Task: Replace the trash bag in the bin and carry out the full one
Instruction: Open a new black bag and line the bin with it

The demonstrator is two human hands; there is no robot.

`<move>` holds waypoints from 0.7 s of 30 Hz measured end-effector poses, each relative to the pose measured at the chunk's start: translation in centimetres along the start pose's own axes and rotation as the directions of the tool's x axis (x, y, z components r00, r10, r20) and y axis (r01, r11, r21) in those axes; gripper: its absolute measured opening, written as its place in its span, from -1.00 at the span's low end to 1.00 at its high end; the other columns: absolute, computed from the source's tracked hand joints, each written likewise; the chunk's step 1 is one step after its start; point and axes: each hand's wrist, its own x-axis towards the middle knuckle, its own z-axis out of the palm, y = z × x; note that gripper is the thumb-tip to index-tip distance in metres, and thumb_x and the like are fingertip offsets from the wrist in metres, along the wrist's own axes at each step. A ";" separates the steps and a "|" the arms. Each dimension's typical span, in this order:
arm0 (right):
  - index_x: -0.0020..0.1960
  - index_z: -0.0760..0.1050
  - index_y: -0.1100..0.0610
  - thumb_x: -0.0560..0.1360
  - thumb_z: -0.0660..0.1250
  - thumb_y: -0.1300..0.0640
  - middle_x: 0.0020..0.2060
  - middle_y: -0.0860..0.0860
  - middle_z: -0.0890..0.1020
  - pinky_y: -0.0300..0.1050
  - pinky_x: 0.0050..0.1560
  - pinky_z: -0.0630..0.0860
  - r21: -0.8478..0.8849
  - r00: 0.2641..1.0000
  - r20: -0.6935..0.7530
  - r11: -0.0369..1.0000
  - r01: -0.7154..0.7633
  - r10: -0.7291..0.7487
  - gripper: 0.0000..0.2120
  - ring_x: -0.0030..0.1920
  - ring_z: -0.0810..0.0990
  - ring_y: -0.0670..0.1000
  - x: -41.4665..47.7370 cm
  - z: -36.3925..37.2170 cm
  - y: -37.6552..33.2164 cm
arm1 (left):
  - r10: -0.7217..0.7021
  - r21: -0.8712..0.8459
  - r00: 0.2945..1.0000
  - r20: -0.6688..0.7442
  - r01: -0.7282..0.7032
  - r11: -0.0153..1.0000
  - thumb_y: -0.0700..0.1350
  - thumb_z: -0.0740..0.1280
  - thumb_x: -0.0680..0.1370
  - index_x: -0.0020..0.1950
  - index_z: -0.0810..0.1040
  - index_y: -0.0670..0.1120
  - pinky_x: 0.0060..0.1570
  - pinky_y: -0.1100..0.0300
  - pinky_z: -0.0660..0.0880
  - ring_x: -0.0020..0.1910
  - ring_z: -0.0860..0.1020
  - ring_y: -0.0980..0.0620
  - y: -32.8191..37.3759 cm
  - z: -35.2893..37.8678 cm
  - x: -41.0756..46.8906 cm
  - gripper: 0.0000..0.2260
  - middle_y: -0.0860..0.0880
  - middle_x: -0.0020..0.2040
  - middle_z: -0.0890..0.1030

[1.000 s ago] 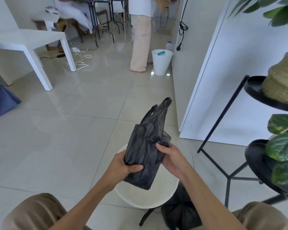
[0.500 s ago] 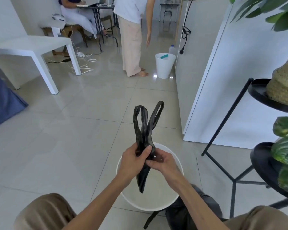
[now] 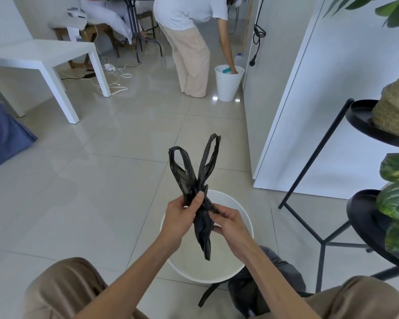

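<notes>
Both hands are up over the white bin (image 3: 244, 217), which sits on the tiled floor (image 3: 101, 192) with its mouth open and no liner in it. The fresh black trash bag (image 3: 199, 203) is bunched into a narrow strip right above that bin. The left hand (image 3: 182, 215) is clenched around the middle of the bag, thumb pressed on the front. The right hand (image 3: 228, 221) is just beside it, pinching the plastic a little lower with fingertips. The bag's two handle loops stick up past the hands in a V, and its tail dangles down inside the bin's rim outline.

The full black bag (image 3: 251, 293) is on the floor touching the near-right side of the bin, partly hidden under the right forearm, one strap trailing out toward the near side.

Right of the bin there's a black metal plant stand (image 3: 320, 240) with leafy plants and a woven basket (image 3: 396, 111). Well beyond the bin, another person (image 3: 189, 42) is bending over a second white bin (image 3: 227, 86) next to a white wall panel. Far left of the bin is a white counter (image 3: 44, 54) with cables on the floor behind it.
</notes>
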 end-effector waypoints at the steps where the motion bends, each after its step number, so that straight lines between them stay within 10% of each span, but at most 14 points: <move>1: 0.24 0.64 0.16 0.63 0.18 0.34 0.08 0.12 0.73 0.03 0.17 0.61 0.013 1.000 0.022 1.000 -0.007 0.007 -0.68 0.12 0.70 0.10 -0.1 0.0 -0.1 | -0.007 -0.023 1.000 -0.016 0.006 1.000 0.19 0.44 0.51 0.00 0.72 -0.03 0.10 -0.13 0.63 -0.04 0.73 -0.04 -0.1 0.0 0.0 -0.70 -0.03 -0.08 0.76; 7: 0.13 0.65 0.16 0.65 0.20 0.30 0.01 0.12 0.75 0.04 0.03 0.62 0.250 0.984 -0.146 0.966 -0.064 0.102 -0.74 0.07 0.70 0.14 0.3 0.0 1.1 | -0.092 -0.179 0.983 -0.158 0.063 0.982 -0.10 0.33 0.64 0.02 0.69 -0.12 0.04 -0.13 0.66 0.01 0.72 -0.14 -0.7 -1.1 0.3 -0.84 -0.08 -0.08 0.76; 11: 0.28 0.52 0.17 0.61 0.24 0.30 0.07 0.05 0.66 -0.16 0.07 0.53 -0.300 0.866 -0.487 0.953 -0.042 -0.115 -0.73 0.04 0.62 0.06 0.1 -0.3 2.8 | -0.112 -0.214 0.959 -0.259 0.057 0.975 -0.13 0.33 0.64 -0.03 0.68 -0.03 0.16 -0.17 0.60 0.03 0.70 -0.14 -1.3 -2.7 0.7 -0.86 -0.08 -0.03 0.75; 14: 0.55 0.21 0.16 0.58 0.23 0.30 0.35 0.11 0.42 -0.13 0.19 0.45 -0.826 0.896 -0.203 0.561 0.061 -0.395 -0.44 0.22 0.48 0.10 0.2 -1.0 5.4 | -0.103 -0.223 0.950 -0.295 0.036 0.974 -0.12 0.31 0.65 -0.01 0.66 -0.01 0.19 -0.12 0.59 0.05 0.69 -0.12 -1.3 -3.6 0.8 -0.87 -0.08 0.01 0.74; 17: 0.50 0.28 0.06 0.62 0.21 -0.02 0.40 0.07 0.35 0.02 0.25 0.42 -0.990 0.996 -0.094 0.111 -0.092 -0.009 -0.52 0.30 0.42 0.15 0.6 -0.7 6.4 | -0.064 -0.219 0.951 -0.303 -0.004 0.976 -0.14 0.30 0.66 -0.03 0.64 -0.01 0.03 0.07 0.62 0.02 0.69 -0.07 -0.9 -3.6 0.6 -0.85 -0.04 -0.02 0.73; 21: 0.41 0.45 0.08 0.60 0.09 -0.29 0.35 0.08 0.41 0.06 0.29 0.33 -0.985 0.934 -0.166 -0.090 -0.145 0.317 -0.42 0.33 0.40 0.18 1.4 -0.3 5.9 | 0.007 -0.160 0.957 -0.289 -0.056 0.986 -0.13 0.33 0.65 -0.03 0.66 0.03 0.00 0.14 0.60 -0.01 0.70 -0.01 -0.6 -3.5 0.7 -0.86 0.01 -0.04 0.74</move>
